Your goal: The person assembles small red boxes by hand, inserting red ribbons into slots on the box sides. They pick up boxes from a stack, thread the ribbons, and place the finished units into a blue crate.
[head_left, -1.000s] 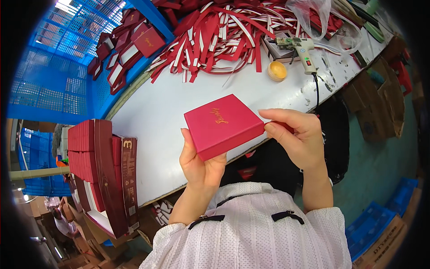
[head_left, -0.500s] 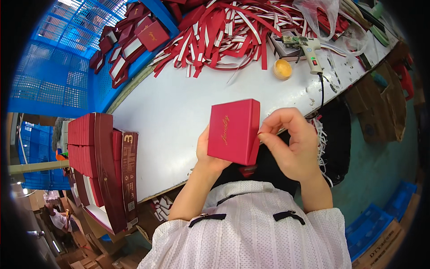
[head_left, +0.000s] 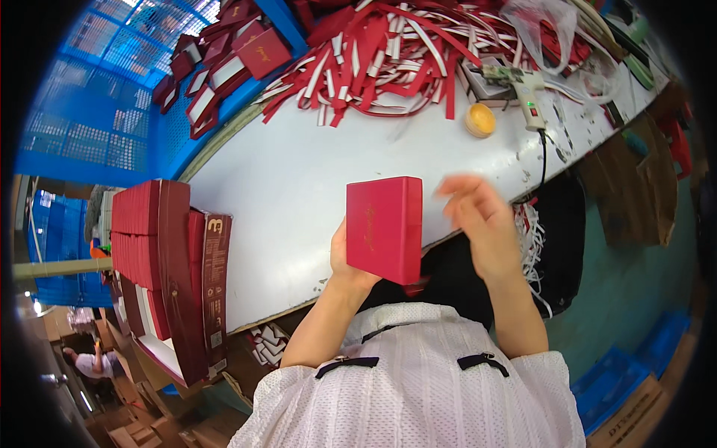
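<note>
My left hand (head_left: 349, 261) grips a flat red gift box (head_left: 377, 228) from behind and along its left side, most of its fingers hidden by the box. The box stands nearly upright above the table's front edge, with gold lettering on the broad face. To the right of the box, apart from it, hovers my right hand (head_left: 482, 224). Motion smears its fingertips, so whether it pinches anything small does not show.
Red and white ribbon strips (head_left: 388, 60) heap at the back of the white table (head_left: 276, 194). A yellow-topped round pot (head_left: 479, 120) and a glue gun (head_left: 530, 101) lie back right. At left stand a carton of red boxes (head_left: 175, 276) and a blue crate (head_left: 97, 127) holding more boxes.
My right hand has come off the box's right edge and moved up and away from it. The box has turned a little, showing more of its right side.
</note>
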Available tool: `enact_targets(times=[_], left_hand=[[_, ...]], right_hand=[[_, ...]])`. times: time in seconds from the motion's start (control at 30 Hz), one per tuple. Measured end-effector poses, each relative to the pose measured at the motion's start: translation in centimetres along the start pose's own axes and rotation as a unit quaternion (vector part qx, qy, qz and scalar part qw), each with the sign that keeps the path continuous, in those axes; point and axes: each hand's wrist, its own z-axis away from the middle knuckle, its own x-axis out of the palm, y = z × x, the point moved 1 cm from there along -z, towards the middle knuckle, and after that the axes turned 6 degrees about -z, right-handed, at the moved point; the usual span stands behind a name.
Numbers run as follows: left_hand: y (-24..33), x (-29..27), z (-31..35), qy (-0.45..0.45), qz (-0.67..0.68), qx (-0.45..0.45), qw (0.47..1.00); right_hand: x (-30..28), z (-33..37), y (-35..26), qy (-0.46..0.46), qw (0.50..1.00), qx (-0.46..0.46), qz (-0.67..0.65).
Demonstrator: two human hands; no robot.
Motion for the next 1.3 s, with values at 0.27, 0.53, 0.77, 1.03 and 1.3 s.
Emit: enact_targets(times=[0.27, 0.53, 0.77, 1.03, 1.3], left_hand=[[2.8, -3.5, 4.2, 0.218, -0.626, 0.208, 0.720], [7.8, 2.2, 14.2, 0.162, -0.740, -0.005, 0.652], [21.2, 9.6, 29.2, 0.331, -0.561, 0.619, 0.439], [24.7, 3.3, 32.4, 0.484, -0.550, 0.309, 0.606], [28.6, 5.0, 32.1, 0.408, -0.665, 0.167, 0.603]], right_hand=[[3.1, 0.7, 1.9, -0.104, 0.985, 0.131, 0.052], [8.2, 0.4, 3.0, -0.387, 0.897, 0.019, 0.212], [6.2, -0.4, 3.8, -0.294, 0.934, 0.138, 0.146], [7.0, 0.4, 3.9, -0.285, 0.940, 0.135, 0.132], [5.9, 0.1, 4.4, -0.273, 0.936, 0.149, 0.165]])
